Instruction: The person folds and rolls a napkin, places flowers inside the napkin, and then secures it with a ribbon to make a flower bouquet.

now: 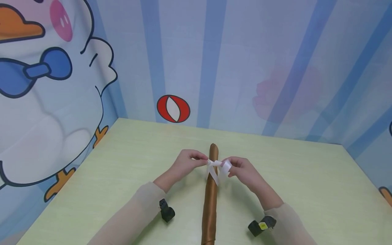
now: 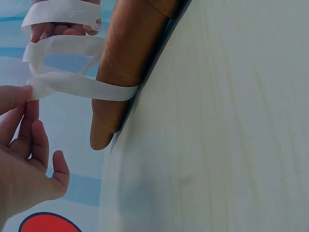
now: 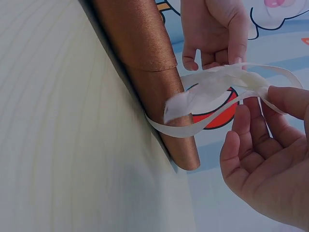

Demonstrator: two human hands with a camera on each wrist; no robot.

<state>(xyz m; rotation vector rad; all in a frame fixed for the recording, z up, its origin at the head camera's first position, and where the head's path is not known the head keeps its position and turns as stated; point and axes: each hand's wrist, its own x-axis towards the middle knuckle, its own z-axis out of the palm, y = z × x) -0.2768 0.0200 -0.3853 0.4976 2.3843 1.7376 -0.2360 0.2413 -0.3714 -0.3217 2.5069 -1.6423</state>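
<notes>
A long brown fabric-covered roll [image 1: 211, 197] lies on the table, pointing away from me. Around it, near its far end, runs a white ribbon [image 2: 113, 92], its loops raised above the roll. My left hand [image 1: 188, 160] pinches the ribbon between thumb and forefinger on the left side. On the right, my right hand [image 1: 243, 170] pinches another part of the ribbon, where a loop stands out by the fingers. One ribbon tail hangs down over the roll in the head view. The right wrist view shows the ribbon crossing between both hands.
The pale table [image 1: 137, 143] reaches back to a blue striped backdrop [image 1: 239, 51] with a cartoon duck [image 1: 61, 115] at left. Small black devices, one by the left wrist [image 1: 166, 211] and one by the right [image 1: 260, 225], sit at the sleeves.
</notes>
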